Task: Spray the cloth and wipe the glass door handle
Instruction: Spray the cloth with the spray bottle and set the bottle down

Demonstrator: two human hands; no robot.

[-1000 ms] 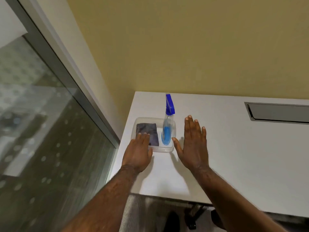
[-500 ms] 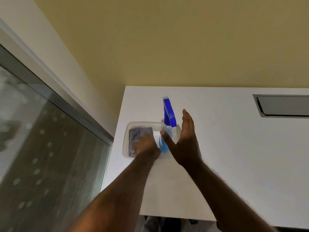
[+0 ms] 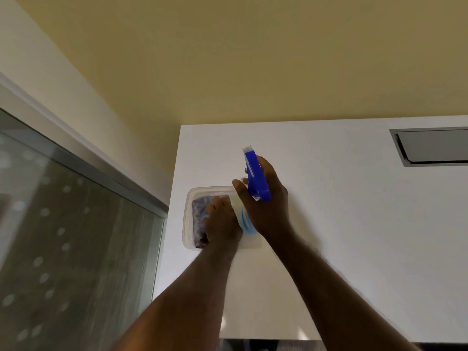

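Observation:
A clear plastic tray (image 3: 188, 198) sits near the left edge of the white table (image 3: 342, 224). In it lies a folded purple-grey cloth (image 3: 198, 214), and my left hand (image 3: 222, 226) rests on top of it with fingers curled over its right part. A spray bottle (image 3: 255, 177) with a blue trigger head and blue liquid stands in the tray's right half. My right hand (image 3: 266, 206) wraps around the bottle's neck just below the head. The door handle is out of view.
A glass panel (image 3: 63, 236) with a grey metal frame and dotted frosting runs along the left. A yellow wall stands behind the table. A grey cable flap (image 3: 433, 145) is set in the table at the far right.
My right hand went from flat on the table to closing around the spray bottle. My left hand slid further onto the cloth. The view tilted upward and closer.

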